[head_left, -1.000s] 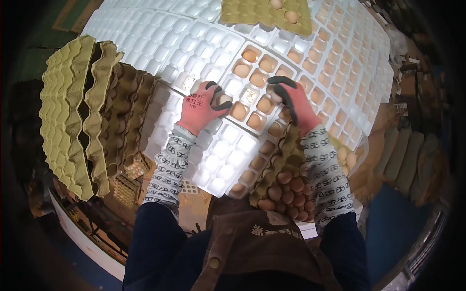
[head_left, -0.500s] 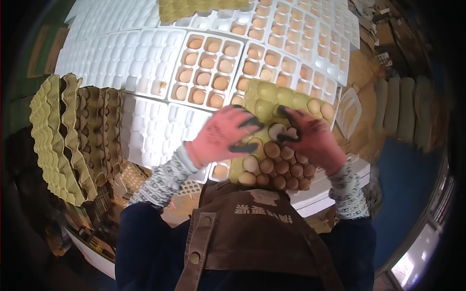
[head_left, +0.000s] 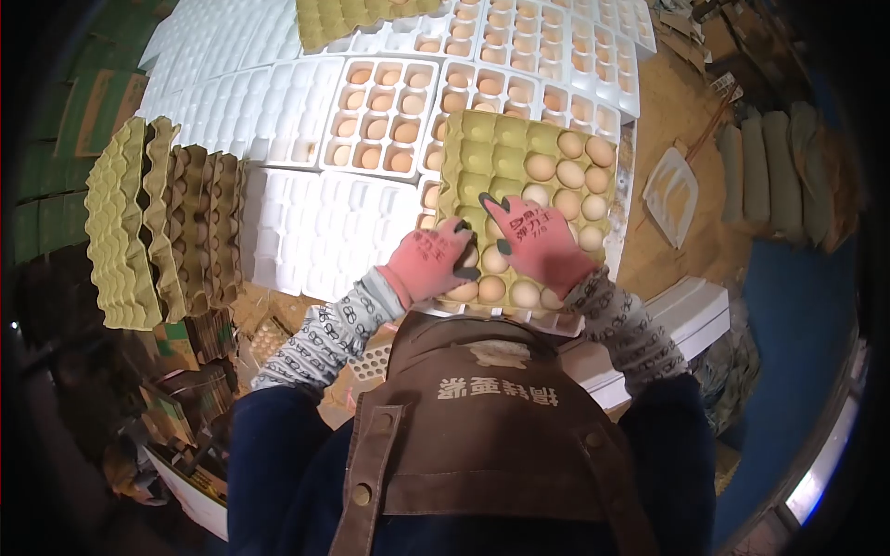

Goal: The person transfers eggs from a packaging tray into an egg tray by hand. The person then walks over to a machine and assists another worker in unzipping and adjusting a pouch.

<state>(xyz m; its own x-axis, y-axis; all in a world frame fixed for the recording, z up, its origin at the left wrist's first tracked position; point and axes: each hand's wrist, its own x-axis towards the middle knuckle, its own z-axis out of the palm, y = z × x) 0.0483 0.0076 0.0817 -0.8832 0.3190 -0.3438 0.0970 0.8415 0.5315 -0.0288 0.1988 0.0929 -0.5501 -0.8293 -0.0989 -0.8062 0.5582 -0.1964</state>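
A yellow-green pulp egg tray (head_left: 477, 159) lies in front of me, with brown and pale eggs (head_left: 570, 174) in its right and near cells. Several far-left cells hold nothing. My left hand (head_left: 428, 264), in a pink glove with black fingertips, is at the tray's left side, its thumb and fingers curled around an egg (head_left: 471, 256). Over the middle of the tray is my right hand (head_left: 540, 246), gloved alike, with thumb and forefinger apart. Beside its thumb sits another egg (head_left: 494, 259). The palm hides some cells.
White foam trays (head_left: 287, 107) cover the table, and one (head_left: 377, 120) holds brown eggs. Stacked pulp trays (head_left: 139, 232) stand at left. Another pulp tray (head_left: 362, 18) lies at the far side. A white plastic piece (head_left: 671, 197) and grey rolled bundles (head_left: 774, 176) are at right.
The eggs bunched at the tray's near side are now spread into its right-hand cells. Both hands have moved lower in view, and my left fingers have closed around an egg.
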